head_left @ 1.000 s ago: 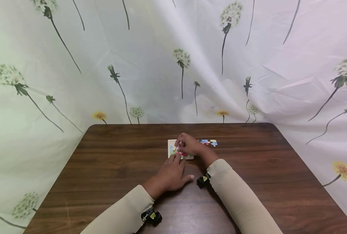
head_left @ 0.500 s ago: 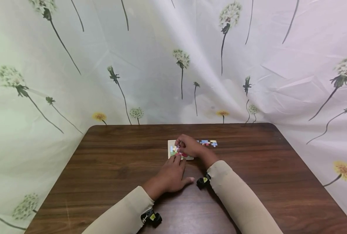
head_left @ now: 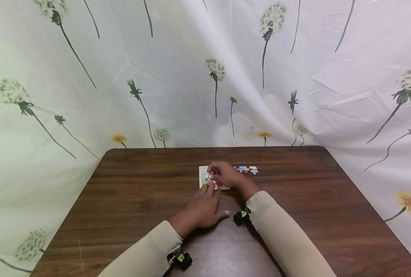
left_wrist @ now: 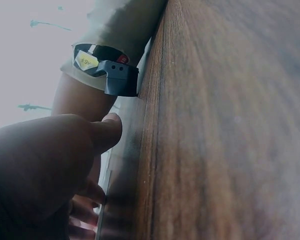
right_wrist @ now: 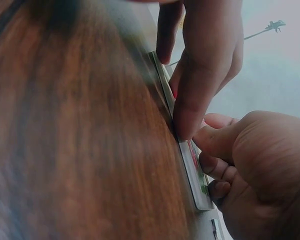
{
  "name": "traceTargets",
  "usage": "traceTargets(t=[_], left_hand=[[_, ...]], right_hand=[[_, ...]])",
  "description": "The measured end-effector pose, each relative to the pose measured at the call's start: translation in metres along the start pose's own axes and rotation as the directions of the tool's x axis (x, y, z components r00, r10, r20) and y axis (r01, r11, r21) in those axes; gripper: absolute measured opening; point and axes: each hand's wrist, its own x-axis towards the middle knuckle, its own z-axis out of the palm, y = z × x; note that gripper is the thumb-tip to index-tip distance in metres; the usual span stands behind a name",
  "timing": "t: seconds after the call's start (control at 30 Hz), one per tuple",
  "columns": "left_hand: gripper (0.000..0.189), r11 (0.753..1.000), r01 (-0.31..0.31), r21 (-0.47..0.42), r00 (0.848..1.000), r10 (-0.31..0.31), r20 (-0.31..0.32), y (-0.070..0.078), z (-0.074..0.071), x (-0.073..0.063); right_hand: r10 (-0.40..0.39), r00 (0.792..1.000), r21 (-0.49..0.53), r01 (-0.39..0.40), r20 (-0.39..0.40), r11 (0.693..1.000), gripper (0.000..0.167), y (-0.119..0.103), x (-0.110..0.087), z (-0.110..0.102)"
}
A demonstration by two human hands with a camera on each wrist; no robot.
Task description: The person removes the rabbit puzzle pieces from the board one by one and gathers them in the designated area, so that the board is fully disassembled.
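Observation:
A small puzzle tray (head_left: 201,177) with a pale rim and colourful picture lies flat on the table. My left hand (head_left: 202,209) rests at its near edge, fingers extended and touching the rim, thumb out to the side. Over the tray, my right hand (head_left: 227,175) has its fingers curled and pinches a small puzzle piece, mostly hidden by the fingertips. In the right wrist view, the tray (right_wrist: 190,165) appears edge-on, with the left fingers (right_wrist: 192,95) on its side and the right fingertips (right_wrist: 213,167) low over its picture.
Loose puzzle pieces (head_left: 243,169) lie in a row right of the tray, partly behind the right hand; one piece (head_left: 253,169) is at the row's end. The brown wooden table (head_left: 139,184) meets a dandelion-print curtain (head_left: 184,77) at the back.
Both hands keep nearly the same places. The right fingers shift only slightly over the tray; the loose pieces stay where they were.

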Motion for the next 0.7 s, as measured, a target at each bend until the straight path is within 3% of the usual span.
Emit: traceTargets(t=[0.7], left_hand=[[0.076, 0.999, 0.021, -0.036, 1.0, -0.021, 0.007, 0.0002, -0.0011, -0.0005]], right_hand=[[-0.028, 0.999, -0.109, 0.022, -0.047, 0.994, 0.023, -0.0046, -0.0041, -0.008]])
